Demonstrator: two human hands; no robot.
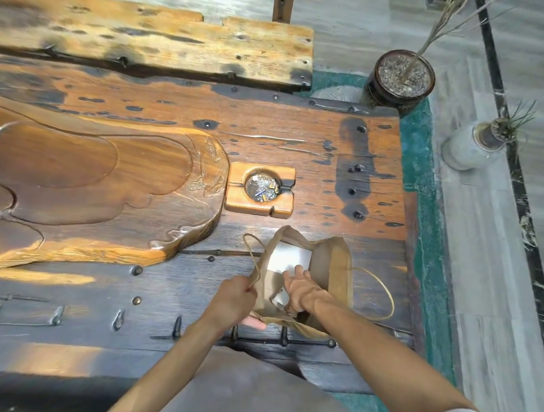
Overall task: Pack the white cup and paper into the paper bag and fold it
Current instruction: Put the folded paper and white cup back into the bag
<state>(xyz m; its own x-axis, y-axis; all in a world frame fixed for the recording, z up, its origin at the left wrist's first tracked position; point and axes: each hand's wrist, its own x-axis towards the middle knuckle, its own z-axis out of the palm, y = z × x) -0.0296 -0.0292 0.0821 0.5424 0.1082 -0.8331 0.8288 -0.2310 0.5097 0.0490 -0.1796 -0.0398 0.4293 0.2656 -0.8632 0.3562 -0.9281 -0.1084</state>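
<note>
A brown paper bag (334,266) stands open on the dark wooden table (304,142), near its front right corner. White paper (288,258) lies inside the bag against its far wall. My right hand (300,287) reaches into the bag's mouth, fingers extended and touching the paper. A white shape below that hand may be the cup; I cannot tell. My left hand (237,298) grips the bag's left rim where the rope handle joins it.
A wooden ashtray (257,204) sits just behind the bag. A large carved wooden tea tray (81,185) fills the table's left. A wooden bench (147,38) runs behind. A dark plant pot (403,80) and a small vase (471,146) stand on the floor at right.
</note>
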